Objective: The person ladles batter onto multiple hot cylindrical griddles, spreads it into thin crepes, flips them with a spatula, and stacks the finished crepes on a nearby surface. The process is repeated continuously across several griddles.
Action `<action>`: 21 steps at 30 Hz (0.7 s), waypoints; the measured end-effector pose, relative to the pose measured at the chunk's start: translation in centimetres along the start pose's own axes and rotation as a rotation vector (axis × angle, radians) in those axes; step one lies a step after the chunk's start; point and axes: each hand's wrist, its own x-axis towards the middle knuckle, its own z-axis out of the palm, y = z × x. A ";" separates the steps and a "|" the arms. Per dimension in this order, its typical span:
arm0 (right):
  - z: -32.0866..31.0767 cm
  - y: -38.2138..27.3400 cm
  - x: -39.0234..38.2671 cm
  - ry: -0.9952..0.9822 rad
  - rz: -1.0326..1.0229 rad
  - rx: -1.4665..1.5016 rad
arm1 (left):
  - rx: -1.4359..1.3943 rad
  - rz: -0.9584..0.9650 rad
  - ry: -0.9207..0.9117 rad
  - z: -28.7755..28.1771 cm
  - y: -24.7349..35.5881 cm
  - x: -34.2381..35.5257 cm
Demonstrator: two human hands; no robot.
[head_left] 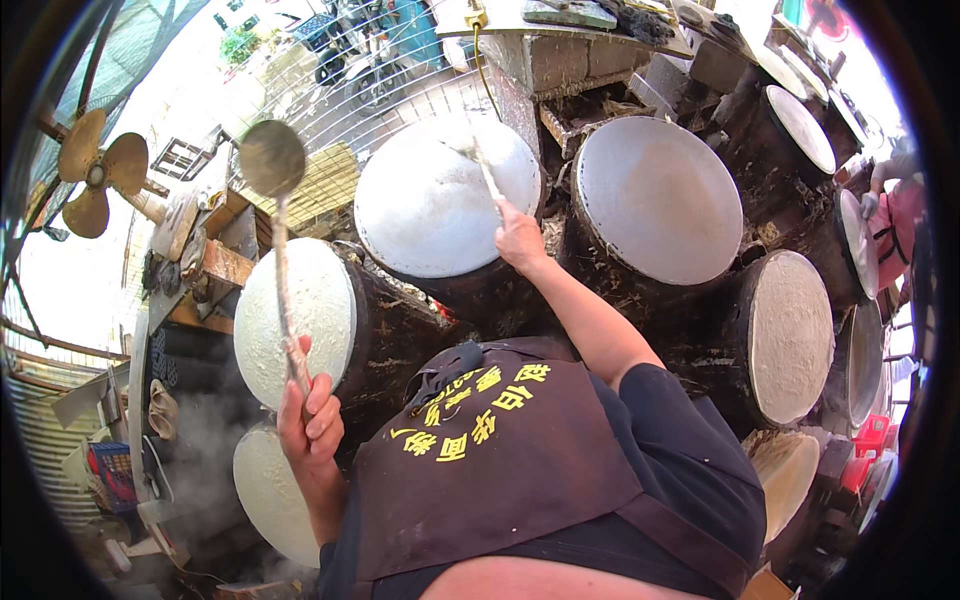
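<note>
My left hand [312, 425] is closed round the long handle of a ladle [272, 160]. The ladle stands raised, its round bowl up and away from me, in front of a griddle coated with pale batter [290, 325]. My right hand [520, 238] grips a thin-handled tool [487, 170] and reaches forward over a large round pale griddle [430, 215]. The tool's head blends into the bright surface, so I cannot make out its kind or whether it touches.
Another griddle [660, 200] sits to the right on a dark drum stove, beyond it a batter-coated griddle [790, 335]. Steam rises near the lower-left griddle [275, 495]. A fan [97, 175] stands far left. Someone in pink [895, 230] is at the right edge.
</note>
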 end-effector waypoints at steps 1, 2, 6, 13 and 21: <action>0.5 -0.2 0.5 0.002 -0.056 -0.005 | -0.013 0.041 0.029 0.8 -0.2 -0.8; 0.6 -0.6 1.0 0.005 -0.114 -0.009 | -0.025 0.085 0.056 1.1 -0.3 -1.6; -3.5 0.5 2.0 0.042 -0.035 0.014 | 0.026 0.162 -0.073 -0.9 0.7 -5.7; 1.5 -3.1 3.0 -0.092 -0.046 -0.100 | -0.017 0.166 -0.093 -1.1 1.4 -7.1; -2.1 -0.7 5.4 -0.018 0.034 -0.166 | 0.065 0.157 -0.035 -2.1 3.2 -8.7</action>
